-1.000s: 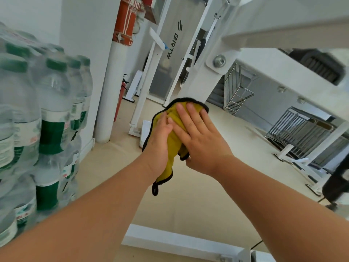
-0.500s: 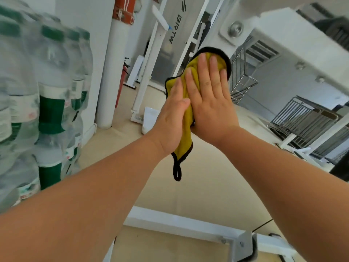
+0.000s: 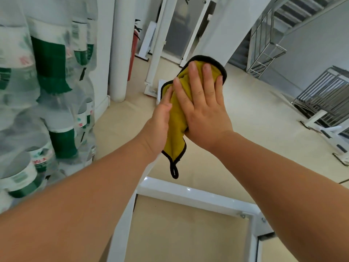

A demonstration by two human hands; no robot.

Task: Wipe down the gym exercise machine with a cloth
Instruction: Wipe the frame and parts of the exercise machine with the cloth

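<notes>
A yellow cloth with a black edge and a hanging loop is wrapped round a slanted white beam of the gym machine. My left hand presses the cloth from the left side. My right hand lies flat on it from the right, fingers spread upward. The beam behind the cloth is hidden by both hands. The machine's white base frame runs across the floor below my arms.
Stacked water bottles with green labels stand close on the left. A white pillar and a red fire extinguisher stand beyond them. More white machine posts are ahead, a metal rack and stairs at right.
Both hands slid the cloth up the beam, then back down a little. The view has tilted down, so the bolt and upper frame are out of sight.
</notes>
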